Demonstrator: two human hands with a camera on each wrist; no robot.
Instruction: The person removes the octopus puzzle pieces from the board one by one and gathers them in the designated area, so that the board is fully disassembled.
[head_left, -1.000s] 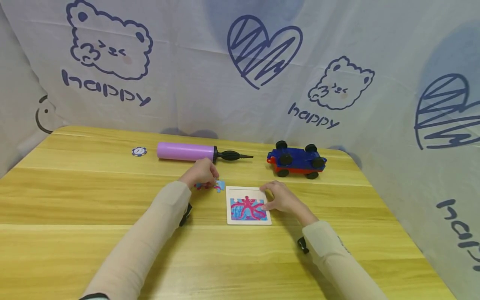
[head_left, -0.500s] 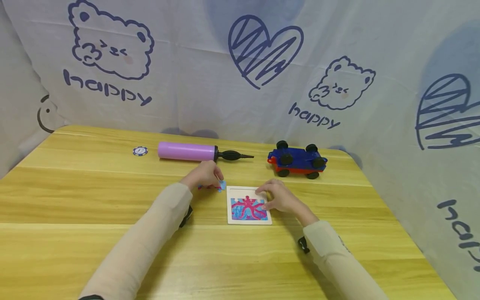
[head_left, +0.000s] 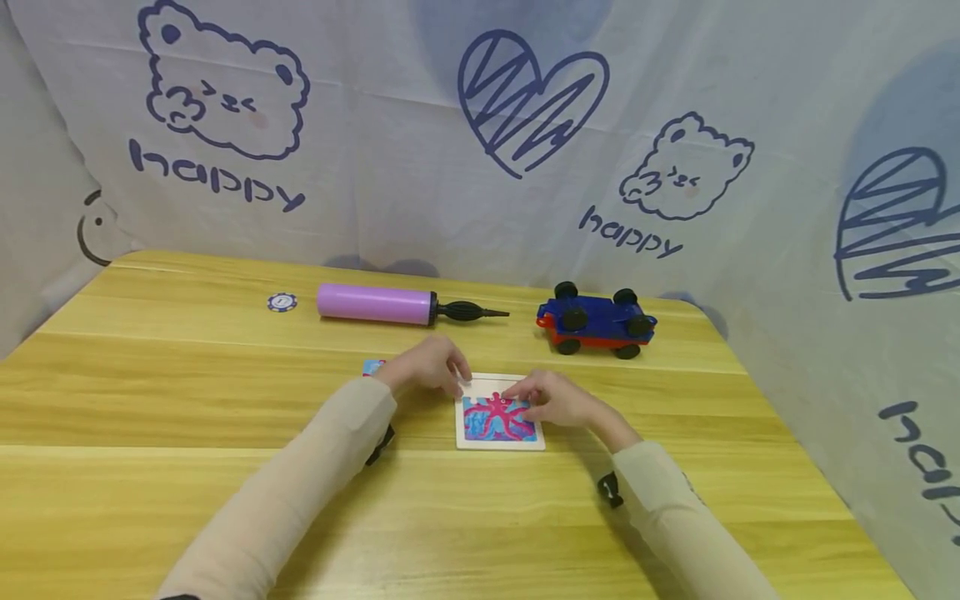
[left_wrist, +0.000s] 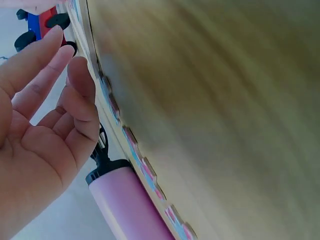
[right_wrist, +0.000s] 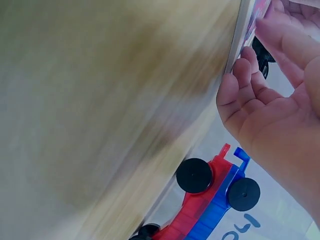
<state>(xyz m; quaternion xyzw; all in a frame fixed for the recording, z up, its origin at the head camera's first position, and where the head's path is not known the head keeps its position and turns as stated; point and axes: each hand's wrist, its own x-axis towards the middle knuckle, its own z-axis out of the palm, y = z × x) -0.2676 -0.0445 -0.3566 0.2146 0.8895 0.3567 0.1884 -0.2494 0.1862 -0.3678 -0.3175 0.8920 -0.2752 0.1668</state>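
An octopus jigsaw puzzle (head_left: pixel 498 421) fills the lower part of a white tray (head_left: pixel 537 446) in the head view. My left hand (head_left: pixel 429 367) hovers over the tray's upper left corner. Nothing shows between its bent fingers in the left wrist view. Loose puzzle pieces (left_wrist: pixel 142 162) lie on the table beneath and behind that hand, and one blue piece (head_left: pixel 372 367) peeks out left of it. My right hand (head_left: pixel 558 400) rests at the tray's right side, thumb over the picture, fingers loosely bent. In the right wrist view the right hand's fingertips (right_wrist: pixel 245 62) are by the tray edge.
Behind the tray lies a purple balloon pump (head_left: pixel 375 304) with a black nozzle. A blue and red toy car (head_left: pixel 596 321) lies wheels up at the back right. A poker chip (head_left: pixel 282 302) sits at the back left. A printed cloth (head_left: pixel 420 208) hangs behind the table.
My left hand has moved right, from the loose pieces to the tray's upper left corner. The right hand's fingers have shifted slightly left over the tray, which stays in place.
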